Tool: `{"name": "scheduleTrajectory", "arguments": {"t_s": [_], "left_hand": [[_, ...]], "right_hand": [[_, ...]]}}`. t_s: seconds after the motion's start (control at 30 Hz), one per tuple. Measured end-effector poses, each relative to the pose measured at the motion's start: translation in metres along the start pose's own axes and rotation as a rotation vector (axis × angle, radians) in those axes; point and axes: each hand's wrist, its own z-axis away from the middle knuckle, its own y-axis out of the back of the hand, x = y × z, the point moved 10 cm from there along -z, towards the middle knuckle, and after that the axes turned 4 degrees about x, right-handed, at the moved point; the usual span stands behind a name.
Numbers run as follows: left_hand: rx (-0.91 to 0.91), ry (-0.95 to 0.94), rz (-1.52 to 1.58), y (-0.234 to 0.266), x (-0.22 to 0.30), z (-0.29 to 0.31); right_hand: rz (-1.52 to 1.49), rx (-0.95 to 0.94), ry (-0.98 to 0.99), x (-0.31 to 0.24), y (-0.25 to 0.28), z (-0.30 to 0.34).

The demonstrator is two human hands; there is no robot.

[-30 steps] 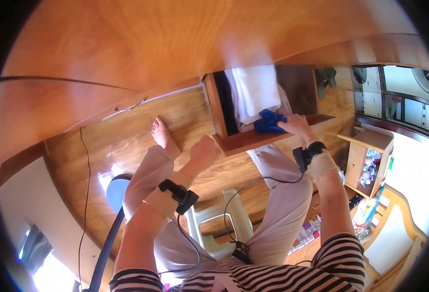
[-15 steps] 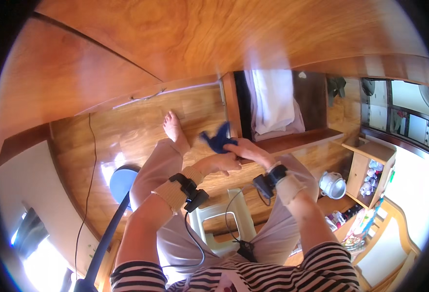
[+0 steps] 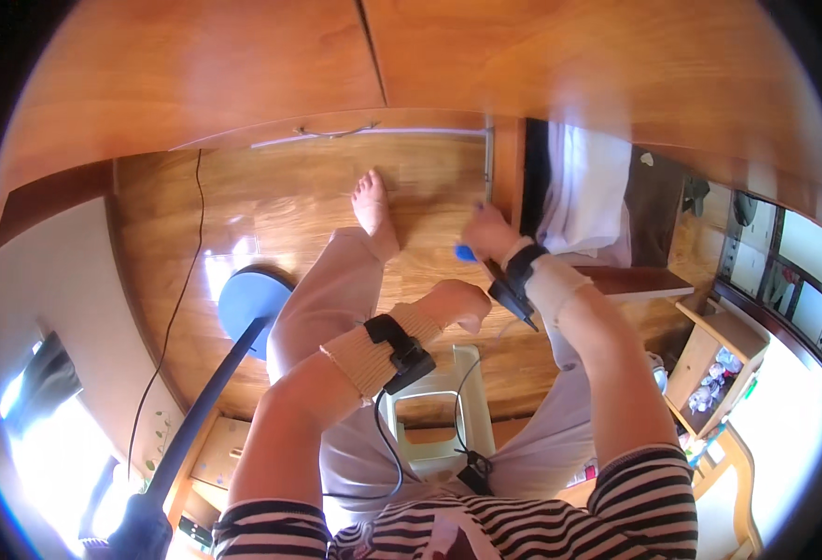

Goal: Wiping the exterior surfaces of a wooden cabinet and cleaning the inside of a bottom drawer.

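My right hand [image 3: 487,233] is closed around a dark blue cloth [image 3: 466,253], just left of the side panel of an open drawer [image 3: 510,182]. Only small blue parts show at the hand's edges, and motion smears the fingers. Folded white cloth [image 3: 590,187] lies inside the drawer, with a pinkish piece under it. Lower and to the left, my left hand [image 3: 459,303] hovers above the floor near my knees, its fingers curled in and no object visible in them. Both wrists wear knitted cuffs with strapped black devices.
A wooden cabinet front [image 3: 243,75] spans the far side. Between my legs stands a pale plastic stool [image 3: 474,401], with cables from the wrist devices over it. On the left are a round blue base with a pole [image 3: 247,303] and a cord [image 3: 182,294]. A small wooden shelf [image 3: 709,359] stands right.
My right hand has moved up, away from my left hand, and the blue cloth is now mostly hidden in it. The left hand's fingers have curled. The view has shifted leftward.
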Motion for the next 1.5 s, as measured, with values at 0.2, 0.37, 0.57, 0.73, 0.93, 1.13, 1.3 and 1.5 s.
{"name": "scheduleTrajectory", "arguments": {"t_s": [0.2,0.37,0.57,0.73,0.93,1.13,1.3,1.5], "left_hand": [[-0.034,0.060,0.000,-0.012,-0.016,0.002],[0.092,-0.127,0.111,0.029,0.019,0.011],[0.249,-0.185,0.012,0.044,0.053,-0.004],[0.159,-0.174,-0.090,0.022,0.052,-0.049],[0.344,-0.174,-0.052,0.058,0.042,-0.045],[0.639,0.001,-0.092,0.117,0.027,-0.012],[0.767,0.412,-0.215,0.140,0.011,-0.020],[0.760,0.505,0.681,0.137,-0.077,-0.055]], "right_hand": [[-0.088,0.054,0.039,-0.025,0.008,0.004],[-0.309,-0.212,-0.030,-0.003,0.077,0.076],[-0.220,0.100,-0.545,0.057,0.101,0.251],[-0.340,0.468,-1.145,0.129,0.026,0.375],[-0.842,0.899,-1.303,0.129,0.021,0.404],[-1.137,1.125,-1.350,0.105,0.032,0.459],[-1.436,1.235,-1.320,0.075,0.048,0.510],[-1.167,1.111,-1.378,0.020,0.078,0.541]]}}
